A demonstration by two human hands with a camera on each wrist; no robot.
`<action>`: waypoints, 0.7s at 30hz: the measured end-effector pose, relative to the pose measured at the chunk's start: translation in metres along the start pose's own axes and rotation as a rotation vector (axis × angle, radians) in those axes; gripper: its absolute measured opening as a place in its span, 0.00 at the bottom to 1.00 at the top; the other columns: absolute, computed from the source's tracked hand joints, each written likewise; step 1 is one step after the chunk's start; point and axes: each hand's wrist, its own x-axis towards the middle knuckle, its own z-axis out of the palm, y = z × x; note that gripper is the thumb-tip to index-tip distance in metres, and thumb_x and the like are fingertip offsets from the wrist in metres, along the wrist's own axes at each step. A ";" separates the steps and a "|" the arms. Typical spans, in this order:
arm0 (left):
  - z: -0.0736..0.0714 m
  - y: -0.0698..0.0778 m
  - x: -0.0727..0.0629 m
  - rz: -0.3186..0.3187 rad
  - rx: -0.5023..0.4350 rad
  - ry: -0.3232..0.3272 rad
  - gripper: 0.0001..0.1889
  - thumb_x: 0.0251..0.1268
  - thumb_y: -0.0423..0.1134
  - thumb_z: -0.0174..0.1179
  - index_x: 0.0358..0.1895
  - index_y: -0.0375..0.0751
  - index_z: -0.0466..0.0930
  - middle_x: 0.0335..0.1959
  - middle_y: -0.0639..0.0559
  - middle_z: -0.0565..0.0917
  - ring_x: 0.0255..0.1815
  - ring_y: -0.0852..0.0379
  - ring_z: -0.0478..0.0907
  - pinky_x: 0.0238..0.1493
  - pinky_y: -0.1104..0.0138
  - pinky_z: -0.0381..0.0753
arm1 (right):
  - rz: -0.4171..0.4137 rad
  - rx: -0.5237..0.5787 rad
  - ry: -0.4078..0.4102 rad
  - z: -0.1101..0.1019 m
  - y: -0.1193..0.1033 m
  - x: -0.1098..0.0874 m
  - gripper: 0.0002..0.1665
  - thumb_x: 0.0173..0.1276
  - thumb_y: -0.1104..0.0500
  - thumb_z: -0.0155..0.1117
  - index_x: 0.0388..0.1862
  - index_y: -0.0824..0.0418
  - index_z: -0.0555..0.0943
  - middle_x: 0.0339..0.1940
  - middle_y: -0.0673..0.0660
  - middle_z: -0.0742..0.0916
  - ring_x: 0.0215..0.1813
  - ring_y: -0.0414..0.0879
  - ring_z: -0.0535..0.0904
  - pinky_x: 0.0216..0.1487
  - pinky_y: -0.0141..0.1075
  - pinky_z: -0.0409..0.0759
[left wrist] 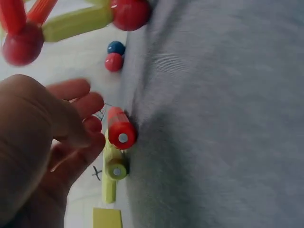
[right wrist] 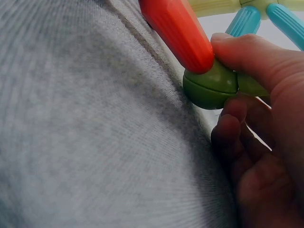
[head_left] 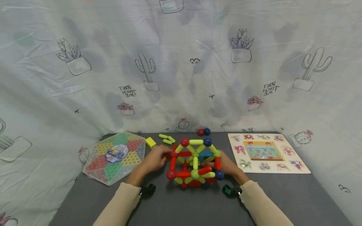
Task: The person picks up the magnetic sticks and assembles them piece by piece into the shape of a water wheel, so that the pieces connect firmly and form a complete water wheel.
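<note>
A framework of coloured balls and rods (head_left: pixel 195 159) stands on the grey table in front of me, in red, blue, lime and green. On its right side my right hand (head_left: pixel 227 164) holds it; in the right wrist view the thumb and fingers pinch it beside a green ball (right wrist: pixel 209 88), and a red rod (right wrist: pixel 183 35) reaches down to that ball. Left of the framework is my left hand (head_left: pixel 155 158), its fingers loosely bent and holding nothing. Just past those fingertips lies a loose red rod (left wrist: pixel 121 130), with lime rods (left wrist: pixel 114 166) beside it.
Behind the framework are a loose red ball (head_left: pixel 200 132) and a blue ball (head_left: pixel 207 131). A yellow block (head_left: pixel 150 142) and several lime rods (head_left: pixel 167 142) lie at the back left. A hexagonal box (head_left: pixel 97 166) sits left, a picture puzzle board (head_left: pixel 266 169) right. A patterned cloth (head_left: pixel 181 78) hangs behind.
</note>
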 end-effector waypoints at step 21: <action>0.006 0.004 -0.032 0.004 0.071 -0.016 0.11 0.77 0.29 0.68 0.56 0.43 0.90 0.51 0.51 0.91 0.54 0.51 0.84 0.63 0.51 0.81 | 0.011 -0.005 0.001 0.001 -0.006 -0.001 0.02 0.75 0.62 0.75 0.43 0.59 0.91 0.27 0.46 0.89 0.27 0.37 0.82 0.34 0.32 0.82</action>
